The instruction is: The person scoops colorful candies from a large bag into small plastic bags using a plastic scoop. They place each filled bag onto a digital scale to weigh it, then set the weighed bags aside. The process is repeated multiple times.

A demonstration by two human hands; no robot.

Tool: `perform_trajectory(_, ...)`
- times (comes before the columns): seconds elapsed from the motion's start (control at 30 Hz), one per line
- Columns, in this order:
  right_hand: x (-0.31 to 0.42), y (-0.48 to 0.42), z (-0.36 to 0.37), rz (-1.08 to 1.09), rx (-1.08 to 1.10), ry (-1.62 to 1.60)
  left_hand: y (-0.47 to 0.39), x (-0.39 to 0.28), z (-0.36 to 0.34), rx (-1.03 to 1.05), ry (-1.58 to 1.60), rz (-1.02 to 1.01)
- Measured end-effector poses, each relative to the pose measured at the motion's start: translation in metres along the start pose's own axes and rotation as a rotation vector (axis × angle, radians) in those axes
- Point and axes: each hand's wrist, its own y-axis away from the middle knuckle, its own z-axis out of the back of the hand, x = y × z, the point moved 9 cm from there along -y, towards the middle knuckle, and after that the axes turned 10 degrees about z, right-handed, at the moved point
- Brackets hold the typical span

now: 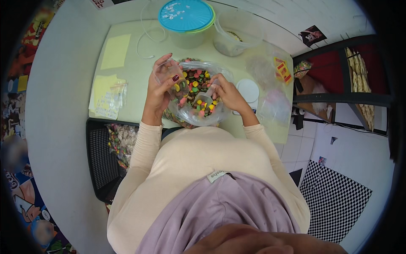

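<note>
A large clear plastic bag (190, 119) of round pieces in brown, yellow, pink and green, which look like candies, lies open at the table's near edge. My left hand (162, 85) holds a clear plastic cup (166, 73) tilted over the bag's left side; several of the pieces show at its lower end. In my right hand (223, 89) is the handle of a clear plastic scoop (203, 100), whose bowl rests among the candies (195, 84) in the bag. Just right of my right hand stands a small white scale (247, 91), partly hidden by my wrist.
A tub with a blue lid (186, 15) and an open clear tub (229, 43) stand at the back. Yellow paper sheets (115, 50) and small plastic bags (119, 93) lie left, thin plastic bags (276, 103) right. A black basket (98, 158) with filled bags adjoins the table's near left edge.
</note>
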Motion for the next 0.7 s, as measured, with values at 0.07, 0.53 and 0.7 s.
perform_trajectory(0.07,-0.003,0.002,-0.007,-0.037,-0.025,-0.01,0.001,0.002,-0.002,-0.005,-0.009,0.015)
perform_trajectory(0.53,-0.039,0.009,-0.016,-0.239,-0.197,-0.37,0.005,0.004,-0.017,0.003,-0.06,0.003)
perform_trajectory(0.7,-0.048,0.014,-0.001,-0.245,-0.321,-0.554,0.007,-0.004,-0.016,-0.018,-0.168,-0.048)
